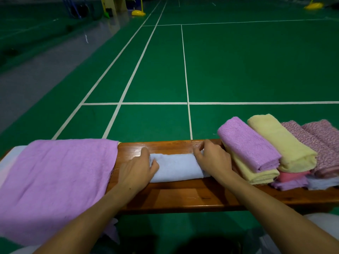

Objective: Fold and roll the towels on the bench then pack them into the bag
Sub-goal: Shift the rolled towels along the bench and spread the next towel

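A light blue towel (176, 166) lies rolled across the middle of the wooden bench (183, 197). My left hand (136, 171) grips its left end, fingers curled over the roll. My right hand (212, 158) holds its right end, fingers curled at the far edge. To the right stands a pile of rolled towels: a purple roll (249, 143), a yellow roll (280, 142) and patterned pink rolls (317, 143) on top, with a yellow roll (256, 173), pink, purple and pale blue ones beneath. No bag is in view.
A flat purple towel (56, 180) covers the bench's left part and hangs over its near edge, with pale cloth under it at the far left. Beyond the bench spreads a green court floor (238, 66) with white lines. Yellow post bases stand far off.
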A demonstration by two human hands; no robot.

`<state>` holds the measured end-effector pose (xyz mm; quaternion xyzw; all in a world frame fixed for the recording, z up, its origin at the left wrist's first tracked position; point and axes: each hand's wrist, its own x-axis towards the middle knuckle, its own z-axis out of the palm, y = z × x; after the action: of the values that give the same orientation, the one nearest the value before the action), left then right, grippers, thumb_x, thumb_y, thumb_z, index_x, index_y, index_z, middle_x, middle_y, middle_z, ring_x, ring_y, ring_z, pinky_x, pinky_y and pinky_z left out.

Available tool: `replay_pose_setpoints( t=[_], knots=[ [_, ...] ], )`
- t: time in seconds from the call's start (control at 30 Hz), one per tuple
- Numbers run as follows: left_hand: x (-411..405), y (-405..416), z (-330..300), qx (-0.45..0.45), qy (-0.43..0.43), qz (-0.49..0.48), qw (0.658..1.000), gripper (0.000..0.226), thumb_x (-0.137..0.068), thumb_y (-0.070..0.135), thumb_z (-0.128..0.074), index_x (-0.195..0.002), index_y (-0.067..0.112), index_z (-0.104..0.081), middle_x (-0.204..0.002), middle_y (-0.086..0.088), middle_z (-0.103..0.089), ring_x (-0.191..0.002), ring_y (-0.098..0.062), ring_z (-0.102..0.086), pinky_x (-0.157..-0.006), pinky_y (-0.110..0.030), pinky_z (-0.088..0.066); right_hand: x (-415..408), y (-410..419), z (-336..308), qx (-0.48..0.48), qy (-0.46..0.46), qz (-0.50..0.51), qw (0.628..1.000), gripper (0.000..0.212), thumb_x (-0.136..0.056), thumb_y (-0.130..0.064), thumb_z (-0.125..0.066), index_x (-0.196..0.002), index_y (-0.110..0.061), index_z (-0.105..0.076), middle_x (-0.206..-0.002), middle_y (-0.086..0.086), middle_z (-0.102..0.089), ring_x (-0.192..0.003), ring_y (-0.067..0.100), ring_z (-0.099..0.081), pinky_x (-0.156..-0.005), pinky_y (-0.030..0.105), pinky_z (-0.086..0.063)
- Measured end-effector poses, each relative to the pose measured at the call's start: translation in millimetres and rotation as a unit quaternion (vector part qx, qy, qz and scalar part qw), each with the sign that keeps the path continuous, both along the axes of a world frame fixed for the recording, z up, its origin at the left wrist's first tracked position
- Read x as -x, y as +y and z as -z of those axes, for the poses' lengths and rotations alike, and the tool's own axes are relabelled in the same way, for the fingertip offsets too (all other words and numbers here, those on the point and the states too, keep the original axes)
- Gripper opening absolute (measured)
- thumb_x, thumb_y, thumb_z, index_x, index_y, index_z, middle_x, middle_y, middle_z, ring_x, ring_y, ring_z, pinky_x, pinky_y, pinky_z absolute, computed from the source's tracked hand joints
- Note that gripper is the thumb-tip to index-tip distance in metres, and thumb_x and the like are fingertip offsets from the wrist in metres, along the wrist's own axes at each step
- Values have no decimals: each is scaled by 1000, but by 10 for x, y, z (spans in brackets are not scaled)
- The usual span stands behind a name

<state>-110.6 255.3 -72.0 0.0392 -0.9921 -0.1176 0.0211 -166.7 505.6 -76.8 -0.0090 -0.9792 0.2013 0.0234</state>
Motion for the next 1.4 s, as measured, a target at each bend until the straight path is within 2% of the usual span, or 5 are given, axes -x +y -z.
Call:
replay_pose_setpoints(
  t=[0.2,0.43,0.97,1.17,1.4],
  knots=[
    [25,-52,38,5,178,165,970,41,-104,37,-54,-141,21,-61,-155,-1,-55,-130,-20,-60,-95,-39,-57,-162,-144,-115,-69,185,-210,958,41,-105,-40,-36,-120,-16,-66,-125,7,-67,-117,29,-60,-105,44,-48],
    [-68,78,246,8,-3,210,978,78,-105,65,-6,-169,22,-18,-175,4,-13,-162,-9,-8,-133,-39,-14,-403,-147,244,-96,58,-336,935,62,-112,-52,-22,-167,-24,-23,-174,0,-21,-161,25,-14,-130,46,-14],
    [152,-62,12,-201,-76,80,973,43,-86,68,-74,-104,29,-69,-89,14,-68,-79,-5,-62,-64,-28,-48,-255,125,-18,-39,-30,-293,955,49,-101,-57,-58,-141,-30,-56,-139,-5,-60,-125,20,-55,-96,39,-51],
    [235,-134,-73,-294,-110,130,941,49,-74,62,-81,-105,25,-72,-99,6,-76,-89,-13,-71,-81,-52,-61,-219,57,-18,6,-56,-289,956,60,-94,-73,-47,-136,-30,-51,-134,-6,-58,-122,19,-49,-98,40,-47],
    [114,-98,-339,-420,-117,191,880,41,-88,9,-86,-116,16,-57,-85,-4,-68,-76,-12,-61,-65,-27,-48,-200,30,-83,74,-85,-283,953,79,-78,-82,-66,-139,-35,-51,-128,-12,-62,-114,11,-53,-94,44,-52]
  ],
)
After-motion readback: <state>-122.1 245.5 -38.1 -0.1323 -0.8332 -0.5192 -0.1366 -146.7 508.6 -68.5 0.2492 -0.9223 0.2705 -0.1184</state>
